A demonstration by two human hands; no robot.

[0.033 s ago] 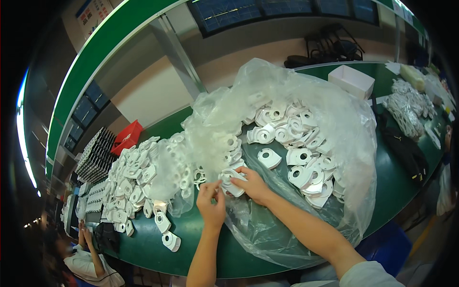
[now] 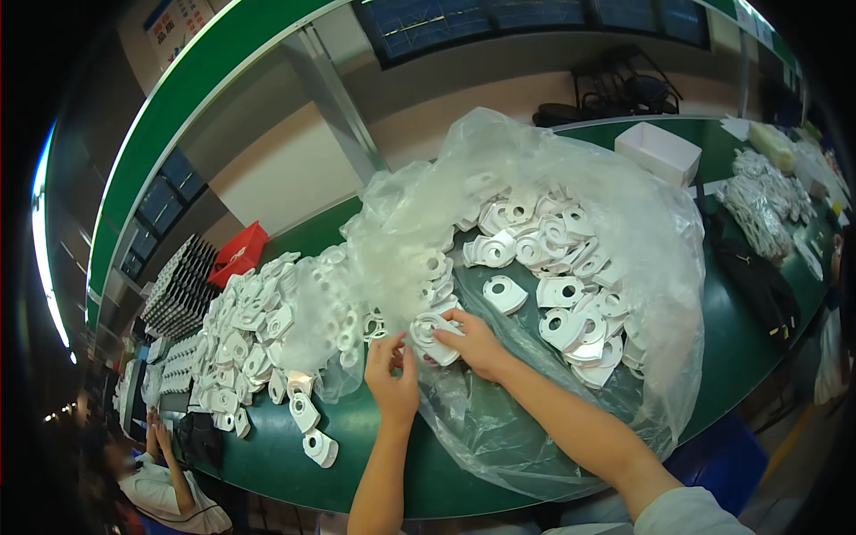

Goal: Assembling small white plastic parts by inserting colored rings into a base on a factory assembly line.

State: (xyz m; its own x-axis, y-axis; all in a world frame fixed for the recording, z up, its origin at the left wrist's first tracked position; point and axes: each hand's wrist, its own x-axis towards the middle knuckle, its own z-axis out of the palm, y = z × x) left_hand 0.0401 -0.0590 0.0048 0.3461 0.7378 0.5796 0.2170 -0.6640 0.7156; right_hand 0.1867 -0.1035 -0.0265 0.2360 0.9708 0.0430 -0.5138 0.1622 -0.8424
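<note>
Over the near edge of the clear plastic bag (image 2: 499, 437), my right hand (image 2: 477, 346) grips a white plastic housing (image 2: 434, 335) with a round ring-shaped opening, thumb across its face. My left hand (image 2: 390, 370) is at the housing's left side, its fingers curled in a pinch; whatever is between them is too small to make out. Just beyond the left fingers lie some thin white rings (image 2: 374, 326). More white housings (image 2: 580, 325) are heaped inside the open bag, and a single housing (image 2: 505, 294) lies apart among them.
Left of my hands spreads a big pile of white parts (image 2: 245, 343) on the green table (image 2: 357, 486). Behind it stand a red bin (image 2: 239, 254) and stacked dark trays (image 2: 183, 290). A white box (image 2: 657, 153) and bundled white cords (image 2: 758, 209) are at right. Another person (image 2: 174, 490) sits far left.
My left fingertips have shifted slightly away from the housing's left edge. My right hand keeps its hold on the housing.
</note>
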